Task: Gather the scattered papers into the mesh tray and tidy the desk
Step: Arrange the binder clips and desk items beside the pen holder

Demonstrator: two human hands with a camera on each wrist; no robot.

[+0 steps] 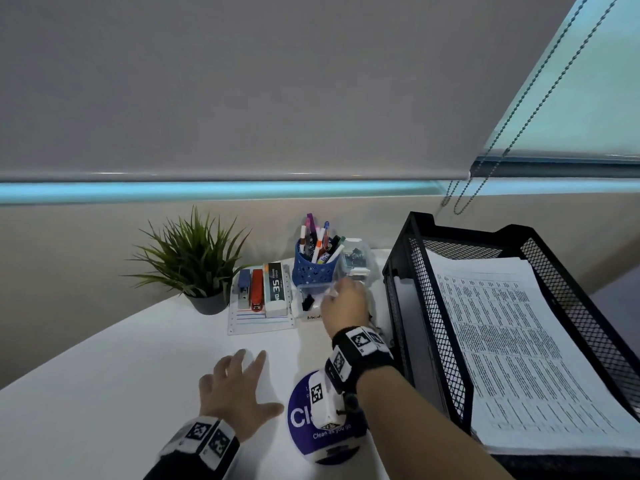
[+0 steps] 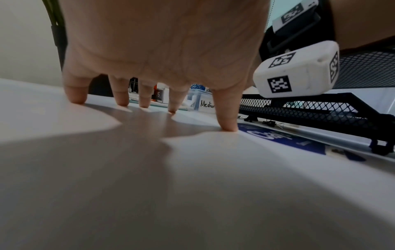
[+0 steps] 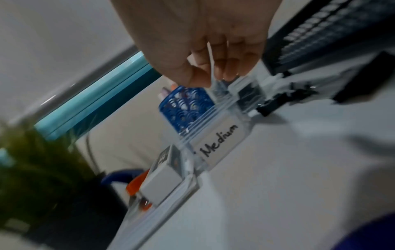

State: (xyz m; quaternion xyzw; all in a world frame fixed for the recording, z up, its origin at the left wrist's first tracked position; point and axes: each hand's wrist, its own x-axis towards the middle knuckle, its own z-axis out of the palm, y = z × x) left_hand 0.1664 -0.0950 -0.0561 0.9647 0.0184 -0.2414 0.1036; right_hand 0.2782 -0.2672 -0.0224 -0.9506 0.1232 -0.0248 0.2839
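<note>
My right hand (image 1: 343, 303) pinches the clear lid (image 3: 211, 67) above the "Medium" box (image 3: 215, 145) at the bench's far edge; left hand (image 1: 235, 396) spread flat; papers (image 1: 519, 341) already fill the mesh tray (image 1: 415, 271) rightward.

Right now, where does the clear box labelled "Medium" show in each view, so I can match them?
Head: Medium box is centre, in front of the blue pen cup, partly hidden by the right hand.
Left wrist: centre, seen between the left hand's fingers, label at.
Right wrist: centre, label at.
Shared landmark: the pen cup behind it.
</note>
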